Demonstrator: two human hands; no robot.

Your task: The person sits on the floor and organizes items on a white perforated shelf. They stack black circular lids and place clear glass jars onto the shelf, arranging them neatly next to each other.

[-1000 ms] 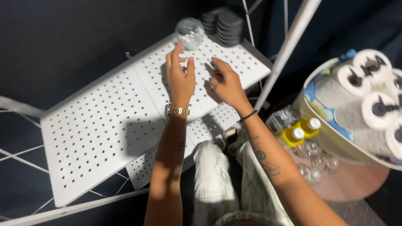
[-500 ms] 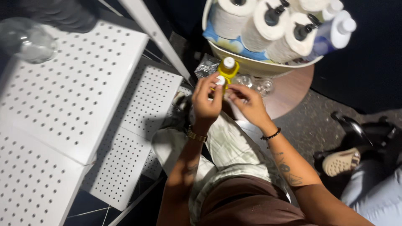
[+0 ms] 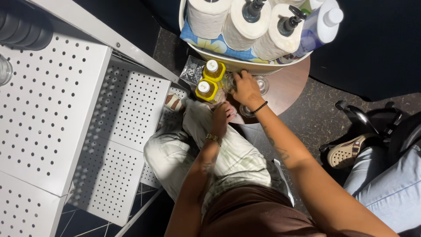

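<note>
My right hand (image 3: 245, 89) reaches onto a small round brown table (image 3: 287, 85). Its fingers are closed over a clear glass (image 3: 228, 81) beside two yellow bottles with white caps (image 3: 206, 89). A second clear glass (image 3: 263, 83) stands just right of the hand. My left hand (image 3: 222, 116) hovers lower, at the table's near edge above my knee, with a gold watch on its wrist. It is blurred, so I cannot make out whether it holds anything.
A basket (image 3: 219, 46) of paper rolls and pump bottles sits at the back of the table. White perforated metal shelves (image 3: 52, 109) fill the left side. Another person's leg in jeans (image 3: 386, 184) and a pale shoe (image 3: 346, 151) are at the right.
The view swung from the shelf down to the round table. Both hands left the shelf. The left hand dropped from the yellow bottle and the right hand moved onto a glass.
</note>
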